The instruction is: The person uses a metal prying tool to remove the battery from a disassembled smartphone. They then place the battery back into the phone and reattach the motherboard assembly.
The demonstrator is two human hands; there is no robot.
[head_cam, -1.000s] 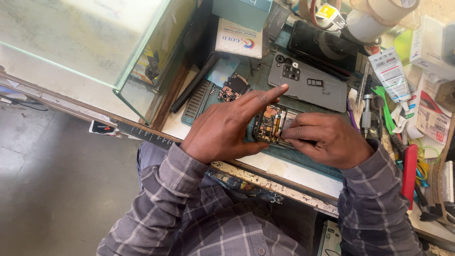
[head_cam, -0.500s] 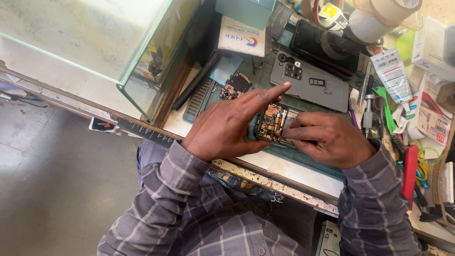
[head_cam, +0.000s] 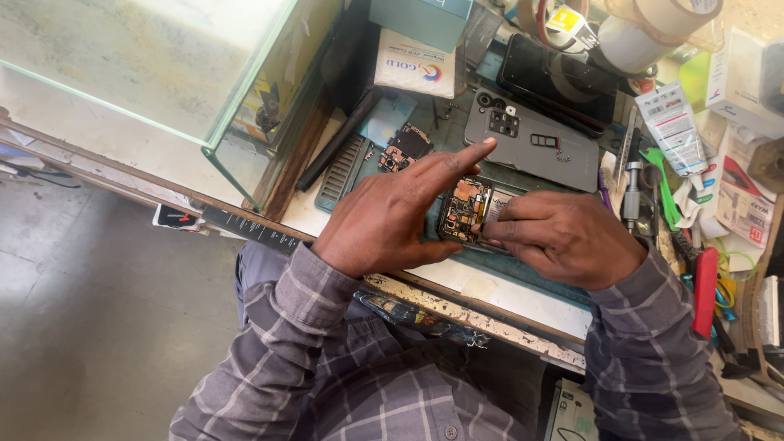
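Note:
An opened phone [head_cam: 465, 210] with its circuit board bare lies on a dark green mat [head_cam: 523, 269]. My left hand [head_cam: 392, 216] grips the phone's near end, with the index finger stretched out over the top. My right hand [head_cam: 563, 237] holds the other side, fingertips pressed on the board beside the battery. A grey phone back cover [head_cam: 543, 147] lies just beyond my hands. A small loose circuit board [head_cam: 404, 147] rests to its left.
A glass case [head_cam: 163, 73] fills the left side. A white box [head_cam: 412, 61], a black phone [head_cam: 555, 77] and tape rolls [head_cam: 653, 28] lie at the back. Tubes, tweezers and a red-handled tool [head_cam: 704, 290] crowd the right. The bench's worn wooden edge [head_cam: 457, 310] runs along my lap.
Both hands stay on the opened phone. The fingers shift only slightly.

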